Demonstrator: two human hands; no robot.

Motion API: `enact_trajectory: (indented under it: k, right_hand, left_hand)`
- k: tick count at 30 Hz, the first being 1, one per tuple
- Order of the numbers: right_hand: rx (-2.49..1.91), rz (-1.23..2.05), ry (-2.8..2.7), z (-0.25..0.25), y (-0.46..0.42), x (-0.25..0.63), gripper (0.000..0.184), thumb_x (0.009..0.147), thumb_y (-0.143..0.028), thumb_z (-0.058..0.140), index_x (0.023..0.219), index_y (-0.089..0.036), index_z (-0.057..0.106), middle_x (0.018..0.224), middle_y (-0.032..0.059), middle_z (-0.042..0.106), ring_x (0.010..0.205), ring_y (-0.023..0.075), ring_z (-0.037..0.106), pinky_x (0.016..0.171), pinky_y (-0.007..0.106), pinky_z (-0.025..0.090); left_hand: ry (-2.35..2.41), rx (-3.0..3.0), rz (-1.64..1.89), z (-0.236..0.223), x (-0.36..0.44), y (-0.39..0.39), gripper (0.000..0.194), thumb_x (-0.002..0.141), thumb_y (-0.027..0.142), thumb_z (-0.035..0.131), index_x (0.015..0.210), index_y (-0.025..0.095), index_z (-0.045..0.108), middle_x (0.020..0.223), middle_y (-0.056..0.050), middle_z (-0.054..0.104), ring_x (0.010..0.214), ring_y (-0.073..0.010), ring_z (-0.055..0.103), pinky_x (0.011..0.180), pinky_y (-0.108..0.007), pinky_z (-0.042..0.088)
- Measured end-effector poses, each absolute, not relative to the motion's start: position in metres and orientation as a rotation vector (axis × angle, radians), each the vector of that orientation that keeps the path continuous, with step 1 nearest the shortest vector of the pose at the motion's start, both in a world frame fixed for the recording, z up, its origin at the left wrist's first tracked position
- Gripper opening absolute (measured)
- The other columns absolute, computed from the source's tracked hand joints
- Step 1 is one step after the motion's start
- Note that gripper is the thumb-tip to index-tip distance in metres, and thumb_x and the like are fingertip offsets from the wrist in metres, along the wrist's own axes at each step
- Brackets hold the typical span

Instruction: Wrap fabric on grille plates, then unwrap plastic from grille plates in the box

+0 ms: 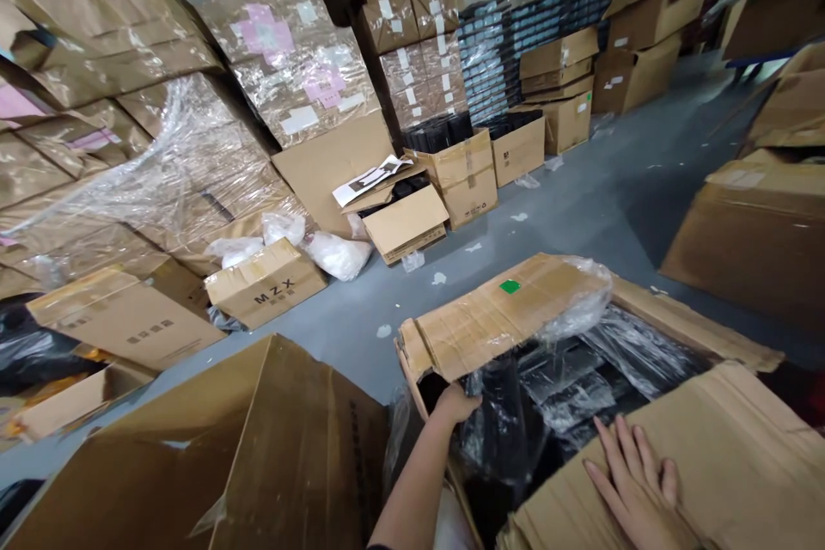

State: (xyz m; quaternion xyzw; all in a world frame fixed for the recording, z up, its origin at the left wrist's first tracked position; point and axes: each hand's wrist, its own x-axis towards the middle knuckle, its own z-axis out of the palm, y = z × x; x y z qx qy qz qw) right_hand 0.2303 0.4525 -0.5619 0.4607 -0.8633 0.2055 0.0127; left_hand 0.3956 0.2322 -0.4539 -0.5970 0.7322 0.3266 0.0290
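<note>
Left hand (457, 406): curling over the rim of an open cardboard carton (696, 318), beside black items in clear plastic wrap (547, 387).
Right hand (635, 481): resting flat on the carton's near flap (722, 438), apart from the left hand.
Rest: shrink-wrapped cartons (193, 172) are standing beyond the grey floor (361, 335).

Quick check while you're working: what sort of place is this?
Probably a warehouse or stockroom: stacked cardboard cartons, plastic-wrapped piles of boxes, and a bare grey floor with scraps scattered on it.
</note>
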Motion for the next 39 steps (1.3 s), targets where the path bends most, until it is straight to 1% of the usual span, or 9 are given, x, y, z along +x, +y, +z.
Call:
enact_trajectory:
  k: [6, 10, 15, 19, 22, 26, 32, 35, 39]
  right_hand:
    - [1.496, 0.564, -2.67, -0.554, 0.467, 0.228, 0.06, 0.08, -0.049, 0.018, 0.131, -0.019, 0.024, 0.14, 0.0112, 0.02, 0.128, 0.0264, 0.007, 0.096, 0.054, 0.011]
    - [1.508, 0.536, -2.681, -0.552, 0.467, 0.227, 0.06, 0.08, -0.048, 0.017, 0.131, -0.018, 0.027, 0.139, 0.0108, 0.022, 0.128, 0.0258, 0.007, 0.097, 0.053, 0.01]
    - [1.492, 0.548, -2.712, -0.548, 0.465, 0.229, 0.06, 0.08, -0.047, 0.017, 0.131, -0.016, 0.028, 0.14, 0.0108, 0.02, 0.129, 0.025, 0.005, 0.097, 0.053, 0.009]
    - [1.503, 0.58, -2.7, -0.546, 0.466, 0.229, 0.059, 0.08, -0.046, 0.02, 0.131, -0.016, 0.027, 0.14, 0.011, 0.018, 0.129, 0.0248, 0.004, 0.098, 0.053, 0.009]
    - [1.524, 0.641, -2.702, -0.547, 0.467, 0.227, 0.058, 0.081, -0.046, 0.022, 0.13, -0.016, 0.028, 0.14, 0.0119, 0.018, 0.129, 0.0254, 0.004, 0.098, 0.054, 0.008]
    - [1.543, 0.92, -2.742, -0.534, 0.464, 0.227, 0.055, 0.081, -0.045, 0.025, 0.128, -0.017, 0.031, 0.14, 0.0125, 0.019, 0.128, 0.028, 0.004, 0.096, 0.059, 0.006]
    - [2.141, 1.823, -2.431, -0.474, 0.436, 0.245, 0.06, 0.079, -0.038, 0.042, 0.131, -0.014, 0.027, 0.128, 0.0134, 0.042, 0.117, 0.0217, 0.038, 0.096, 0.036, 0.03]
    - [2.242, 1.915, -2.469, -0.454, 0.422, 0.245, 0.04, 0.082, -0.035, 0.038, 0.113, -0.015, 0.053, 0.11, 0.0111, 0.059, 0.104, 0.023, 0.052, 0.089, 0.034, 0.038]
    - [2.418, 1.812, -2.411, -0.444, 0.416, 0.229, 0.029, 0.079, -0.031, 0.044, 0.096, -0.018, 0.064, 0.096, 0.0074, 0.065, 0.089, 0.024, 0.059, 0.079, 0.033, 0.043]
  left_hand:
    - [2.274, -1.817, 0.627, -0.452, 0.388, 0.261, 0.065, 0.066, 0.023, 0.06, 0.122, 0.005, 0.034, 0.12, -0.024, 0.044, 0.11, -0.0333, 0.042, 0.086, -0.042, 0.036]
    - [2.32, -1.832, 0.49, -0.45, 0.37, 0.272, 0.058, 0.065, 0.019, 0.06, 0.118, 0.01, 0.039, 0.121, -0.021, 0.041, 0.115, -0.0312, 0.036, 0.091, -0.043, 0.032]
    - [2.251, -1.842, 0.618, -0.459, 0.352, 0.27, 0.049, 0.062, 0.013, 0.063, 0.108, 0.005, 0.047, 0.108, -0.023, 0.051, 0.102, -0.0285, 0.051, 0.084, -0.037, 0.039]
    - [2.285, -1.801, 0.853, -0.459, 0.357, 0.261, 0.032, 0.061, 0.018, 0.066, 0.09, 0.011, 0.055, 0.087, -0.015, 0.063, 0.086, -0.0265, 0.06, 0.076, -0.034, 0.044]
    - [2.335, -1.785, 1.067, -0.451, 0.37, 0.261, 0.016, 0.074, 0.025, 0.051, 0.085, 0.014, 0.053, 0.063, -0.006, 0.062, 0.058, -0.0199, 0.062, 0.058, -0.03, 0.046]
    - [2.4, -1.771, 1.357, -0.436, 0.392, 0.278, 0.017, 0.08, 0.03, 0.038, 0.089, 0.018, 0.047, 0.049, 0.003, 0.053, 0.042, -0.0136, 0.055, 0.044, -0.023, 0.042]
    - [2.444, -1.709, 2.021, -0.409, 0.408, 0.326, 0.024, 0.076, 0.043, 0.044, 0.079, 0.02, 0.045, 0.054, 0.003, 0.052, 0.05, -0.0136, 0.056, 0.047, -0.023, 0.044]
    - [2.666, -1.784, 1.799, -0.382, 0.413, 0.334, 0.03, 0.075, 0.044, 0.046, 0.09, 0.019, 0.048, 0.064, 0.0, 0.057, 0.057, -0.0139, 0.057, 0.053, -0.024, 0.045]
    - [3.043, -1.792, 1.386, -0.339, 0.42, 0.321, 0.047, 0.067, 0.039, 0.059, 0.108, 0.02, 0.049, 0.099, -0.008, 0.059, 0.085, -0.019, 0.056, 0.072, -0.029, 0.045]
